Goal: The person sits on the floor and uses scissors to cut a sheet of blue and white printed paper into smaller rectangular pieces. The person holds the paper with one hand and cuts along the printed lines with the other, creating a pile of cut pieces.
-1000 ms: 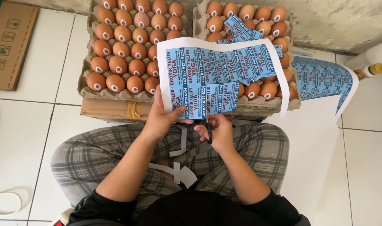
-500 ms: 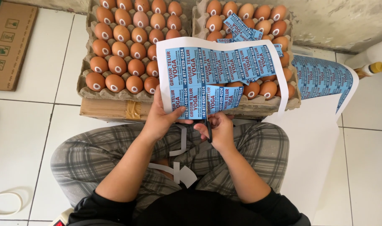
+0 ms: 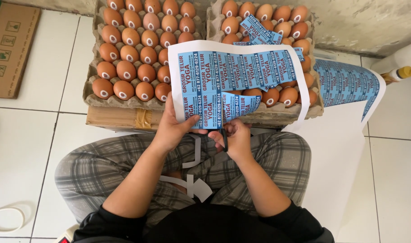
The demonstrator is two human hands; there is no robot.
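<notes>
Left hand [image 3: 171,128]: closed on the lower left edge of a sheet of blue printed labels [image 3: 232,76], thumb on top, fingers behind the paper. Right hand [image 3: 234,137]: gripped around the handles of dark scissors [image 3: 224,135], whose blades point up into the bottom edge of the sheet; whether the blades are apart or together cannot be told. The two hands sit close together, just in front of the person's lap. Sheet of blue printed labels: held up and spread over the near edge of the right egg tray, white border around the printed block, lower right portion already cut away in steps. White paper offcuts [image 3: 194,182]: several narrow strips and one broader curved piece, lying on the plaid trousers [image 3: 106,175] between the knees. Left egg tray [image 3: 90,92]: grey pulp, filled with brown eggs [image 3: 133,49], each bearing a small pale sticker, resting on a flat cardboard box [image 3: 117,118]. Right egg tray [image 3: 315,105]: likewise filled with brown eggs, with loose cut blue labels [image 3: 259,29] lying on top. Second printed sheet [image 3: 345,85]: on the floor just right of the trays, partly curled. Glue bottle [image 3: 399,73]: yellow cap, far right. White tiled floor [image 3: 25,148] beneath everything.
</notes>
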